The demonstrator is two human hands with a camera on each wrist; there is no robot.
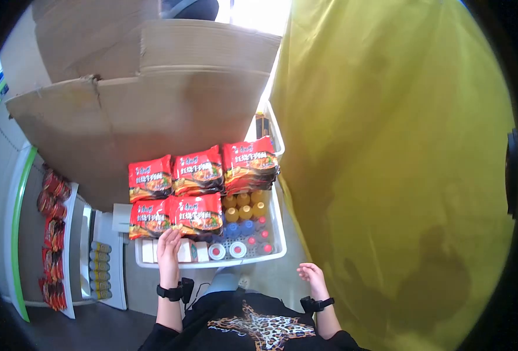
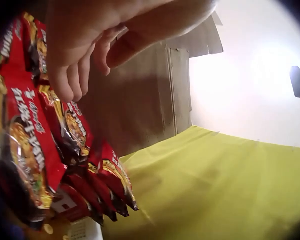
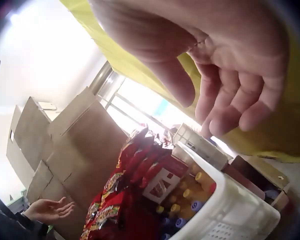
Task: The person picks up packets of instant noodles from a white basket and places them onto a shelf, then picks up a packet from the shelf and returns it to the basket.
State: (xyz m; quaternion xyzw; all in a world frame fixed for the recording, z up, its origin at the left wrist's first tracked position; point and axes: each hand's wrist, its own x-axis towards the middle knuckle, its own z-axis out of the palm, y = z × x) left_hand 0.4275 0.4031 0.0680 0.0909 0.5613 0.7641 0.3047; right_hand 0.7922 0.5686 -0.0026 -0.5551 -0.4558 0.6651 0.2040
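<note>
Red noodle packs point(image 1: 177, 215) laid flat in rows atop bottles point(image 1: 244, 213) inside white basket point(image 1: 280, 234), probably for level stacking. Left hand point(image 1: 168, 248) on near edge of nearest pack, fingers straight, gripping nothing. Right hand point(image 1: 311, 275) idle beside basket, fingers loosely curled, empty.

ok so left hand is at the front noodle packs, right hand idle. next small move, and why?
Probably close the left hand on the front-row noodle pack at its fingertips. That hand lies open at the pack's near edge, holding nothing, and the packs sit loose atop bottles in the white basket. The right hand hangs empty outside the basket.
</note>
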